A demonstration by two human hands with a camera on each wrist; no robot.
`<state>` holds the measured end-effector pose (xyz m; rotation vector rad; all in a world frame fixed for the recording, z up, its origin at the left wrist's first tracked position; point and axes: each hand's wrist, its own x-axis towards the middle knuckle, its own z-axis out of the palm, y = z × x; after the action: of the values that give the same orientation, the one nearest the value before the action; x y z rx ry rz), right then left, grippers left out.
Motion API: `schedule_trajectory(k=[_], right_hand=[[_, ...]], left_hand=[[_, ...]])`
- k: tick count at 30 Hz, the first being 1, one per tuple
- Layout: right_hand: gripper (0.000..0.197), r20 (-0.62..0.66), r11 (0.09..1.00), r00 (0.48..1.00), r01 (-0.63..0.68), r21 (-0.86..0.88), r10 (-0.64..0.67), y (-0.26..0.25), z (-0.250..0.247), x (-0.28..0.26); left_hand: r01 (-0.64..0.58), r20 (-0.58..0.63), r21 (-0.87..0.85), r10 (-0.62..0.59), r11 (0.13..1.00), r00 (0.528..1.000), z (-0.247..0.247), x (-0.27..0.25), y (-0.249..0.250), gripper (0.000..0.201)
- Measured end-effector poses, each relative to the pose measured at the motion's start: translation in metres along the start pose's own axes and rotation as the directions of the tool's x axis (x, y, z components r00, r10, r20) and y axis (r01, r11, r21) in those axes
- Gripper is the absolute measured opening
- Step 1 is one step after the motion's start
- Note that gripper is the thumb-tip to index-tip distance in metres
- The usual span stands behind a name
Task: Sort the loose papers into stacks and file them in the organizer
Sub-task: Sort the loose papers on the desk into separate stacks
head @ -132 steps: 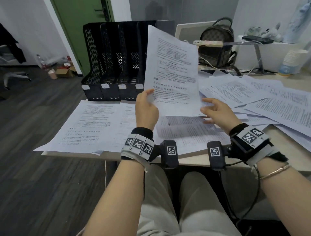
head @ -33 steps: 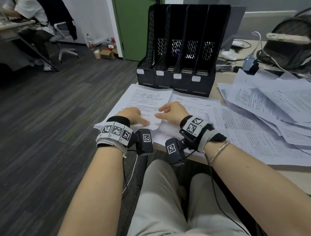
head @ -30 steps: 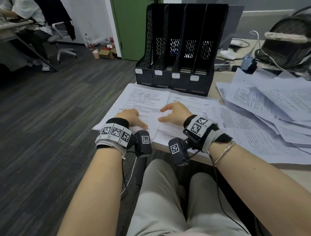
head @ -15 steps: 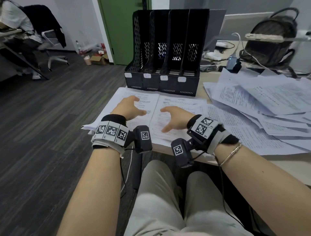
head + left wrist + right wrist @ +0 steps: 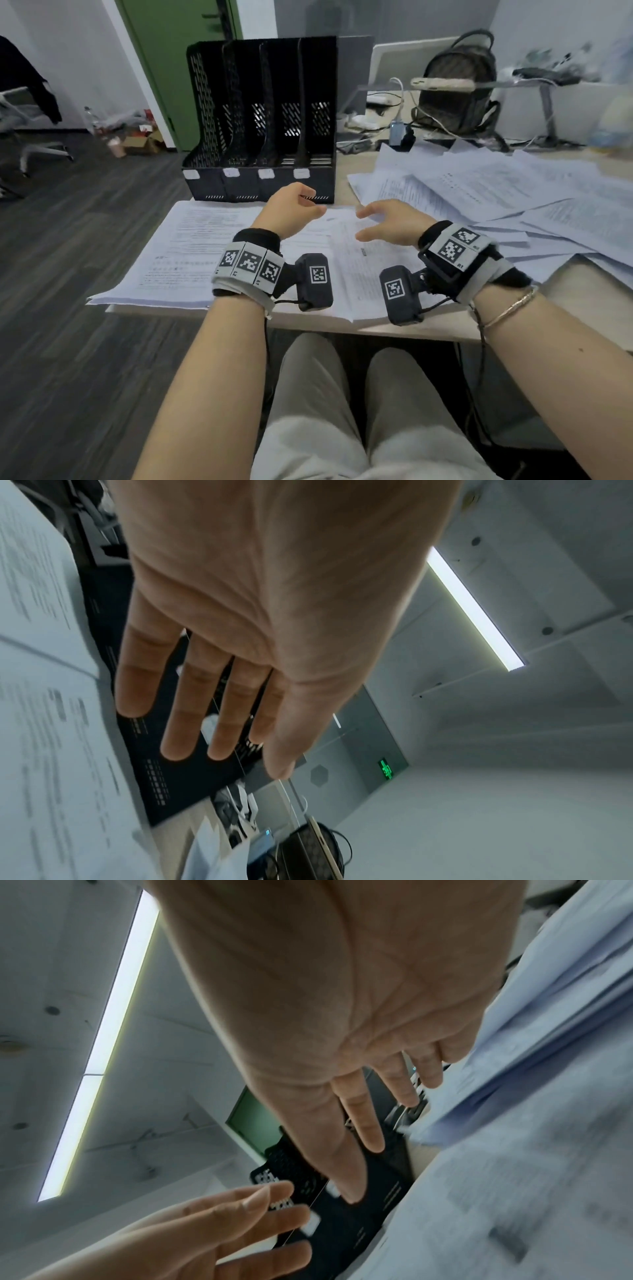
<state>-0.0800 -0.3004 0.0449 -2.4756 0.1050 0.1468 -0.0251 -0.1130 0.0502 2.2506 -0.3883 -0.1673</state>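
Two sorted stacks of printed sheets lie side by side at the desk's near left: a left stack [image 5: 191, 253] and a right stack [image 5: 356, 270]. Behind them stands the black mesh organizer [image 5: 263, 120] with its slots facing me. A loose heap of papers [image 5: 496, 195] spreads over the right of the desk. My left hand [image 5: 294, 209] hovers above the stacks, fingers relaxed, holding nothing; the left wrist view shows its fingers [image 5: 178, 723] straight over the organizer [image 5: 171, 777]. My right hand [image 5: 387, 219] hovers open beside it, empty, fingers [image 5: 363, 1123] spread in the right wrist view.
A dark backpack [image 5: 459, 92] and cables sit at the back of the desk behind the loose heap. A green door [image 5: 178, 51] is behind the organizer. An office chair [image 5: 24, 120] and floor clutter stand far left. The desk edge [image 5: 411, 332] runs just above my knees.
The sheet held up earlier now lies on the left stack. Both hands have lifted off the stacks and moved forward and right, fingers loosening. The head view has swung right.
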Motion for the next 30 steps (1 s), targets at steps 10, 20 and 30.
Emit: schedule_trajectory(k=[10, 20, 30], right_hand=[[0.059, 0.082, 0.977, 0.985, -0.136, -0.163, 0.151, 0.051, -0.021, 0.006], [0.061, -0.115, 0.999, 0.993, -0.041, -0.032, 0.037, 0.064, -0.043, -0.005], [0.028, 0.120, 1.000, 0.993, 0.017, -0.010, -0.016, 0.064, -0.024, -0.038]], left_hand=[[-0.027, 0.090, -0.010, 0.028, 1.000, 0.996, 0.050, 0.032, 0.031, 0.040], [0.018, 0.075, -0.159, -0.006, 0.987, 0.997, 0.069, 0.037, 0.045, 0.058], [0.214, 0.220, -0.262, -0.158, 0.941, 0.963, 0.081, 0.031, 0.047, 0.041]])
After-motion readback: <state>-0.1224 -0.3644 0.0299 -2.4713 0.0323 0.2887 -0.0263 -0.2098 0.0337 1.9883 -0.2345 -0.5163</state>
